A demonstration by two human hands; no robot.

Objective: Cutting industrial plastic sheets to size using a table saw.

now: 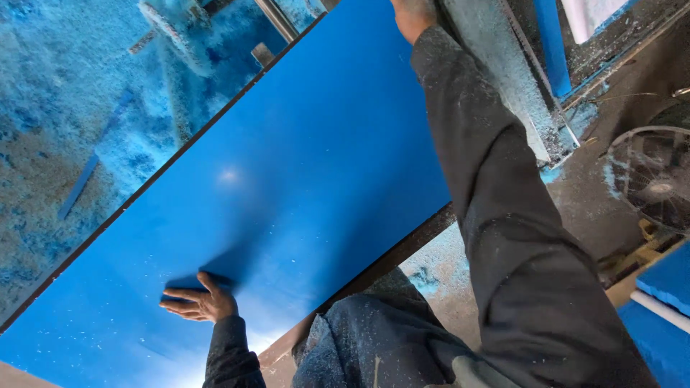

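While the left hand [199, 302] lies flat on the big blue panel [287, 187], palm down, fingers extended and slightly spread, gripping nothing, it presses on the glossy face near the panel's near end, apparently to hold the sheet down and steady. The right hand [413, 16] is at the far end, at the top edge of the view; only part of it shows, placed against the panel's far edge beside a dust-coated metal rail [503, 79], and I cannot tell whether its fingers curl around the edge or merely push on it. The right arm, in a dark sleeve [517, 237] speckled with pale dust, is stretched nearly full length along the panel's right side, which suggests the two hands are spaced far apart to control a long sheet. The panel itself lies diagonally across the view, from lower left to upper right, its dark core visible as a thin line along the left edge; its right edge rests on a dark support strip [402, 248]. The person's dusty trousers [374, 338] press close to that strip. Beyond the panel's left side, the floor [65, 129] is thickly covered in blue and tan sawdust, with narrow blue offcut strips lying in it. To the right stand a wire-guarded fan [650, 179] and more stacked blue sheets [665, 287], well apart from the hands.
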